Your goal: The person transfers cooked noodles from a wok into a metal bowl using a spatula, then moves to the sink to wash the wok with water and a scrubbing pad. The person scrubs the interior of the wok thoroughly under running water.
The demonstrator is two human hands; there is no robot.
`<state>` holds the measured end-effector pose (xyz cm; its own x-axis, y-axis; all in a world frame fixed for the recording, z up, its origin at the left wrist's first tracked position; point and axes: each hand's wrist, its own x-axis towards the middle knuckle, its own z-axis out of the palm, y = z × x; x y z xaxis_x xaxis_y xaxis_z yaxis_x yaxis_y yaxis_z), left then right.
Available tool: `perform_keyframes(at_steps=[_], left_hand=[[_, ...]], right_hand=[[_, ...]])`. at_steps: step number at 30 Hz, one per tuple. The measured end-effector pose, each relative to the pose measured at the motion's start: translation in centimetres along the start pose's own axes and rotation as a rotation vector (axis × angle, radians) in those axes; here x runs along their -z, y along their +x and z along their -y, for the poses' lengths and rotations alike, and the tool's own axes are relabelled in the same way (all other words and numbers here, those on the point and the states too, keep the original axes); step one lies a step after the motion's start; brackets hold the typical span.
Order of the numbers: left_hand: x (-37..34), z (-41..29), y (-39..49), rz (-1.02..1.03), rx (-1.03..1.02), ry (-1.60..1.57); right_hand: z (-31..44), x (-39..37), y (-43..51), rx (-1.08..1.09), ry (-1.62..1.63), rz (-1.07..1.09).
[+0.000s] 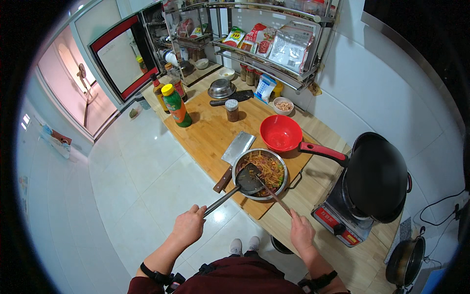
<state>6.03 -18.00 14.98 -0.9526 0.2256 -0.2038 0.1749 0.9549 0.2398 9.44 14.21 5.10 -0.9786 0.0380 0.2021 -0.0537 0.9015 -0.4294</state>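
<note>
My left hand (189, 225) is closed around the handle of a dark wok spatula (251, 179). The spatula's blade rests over the near left part of a stainless steel bowl (285, 169). Wooden chopsticks (273, 194) are gripped in my right hand (302, 231), their tips touching or very near the blade. Shredded cooked food (270, 165), orange-brown with bits of green, fills the bowl. A cleaver (238, 147) lies partly behind the bowl, its wooden handle sticking out at the left. All this sits on a wooden cutting board (209, 137).
Beyond the steel bowl stands a red bowl (281, 134). At right, a wok (378, 176) with a red-and-black handle sits on a gas stove (339, 228). A green bottle (176, 106), spice jar (232, 111) and black-handled knife (235, 97) occupy the board's far end. A metal rack (268, 62) overhangs the counter.
</note>
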Motion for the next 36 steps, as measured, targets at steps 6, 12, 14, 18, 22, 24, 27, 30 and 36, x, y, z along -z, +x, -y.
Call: perform_keyframes(at_steps=[6,12,14,18,22,24,27,30,36], left_hand=[[0.4,0.0,-0.2,0.026,0.026,-0.012],[0.5,0.4,-0.5,0.032,0.037,-0.021],[0.5,0.5,-0.5,0.017,0.039,-0.024],[0.5,0.6,-0.7,-0.008,0.048,-0.037],[0.4,0.8,-0.8,-0.007,0.044,-0.038],[0.5,0.8,-0.8,0.003,0.045,-0.040],[0.6,0.7,-1.0,0.006,0.043,-0.045],[0.8,0.4,-1.1,0.046,0.035,-0.023],[0.8,0.0,-1.3,0.070,-0.021,-0.035]], right_hand=[[-0.4,-0.3,-0.2,0.005,0.024,0.104],[-0.8,-0.5,-0.3,0.050,0.040,0.056],[-0.7,-0.4,-0.4,0.009,0.005,0.045],[-0.5,-0.1,-0.7,-0.007,0.021,-0.008],[-0.5,0.1,-0.7,0.014,0.014,0.076],[-0.4,0.1,-0.6,-0.038,-0.018,0.012],[-0.2,0.3,-0.6,-0.006,0.055,0.024],[0.2,0.2,-0.7,0.093,-0.017,0.081],[0.1,-0.5,0.3,0.069,-0.020,0.041]])
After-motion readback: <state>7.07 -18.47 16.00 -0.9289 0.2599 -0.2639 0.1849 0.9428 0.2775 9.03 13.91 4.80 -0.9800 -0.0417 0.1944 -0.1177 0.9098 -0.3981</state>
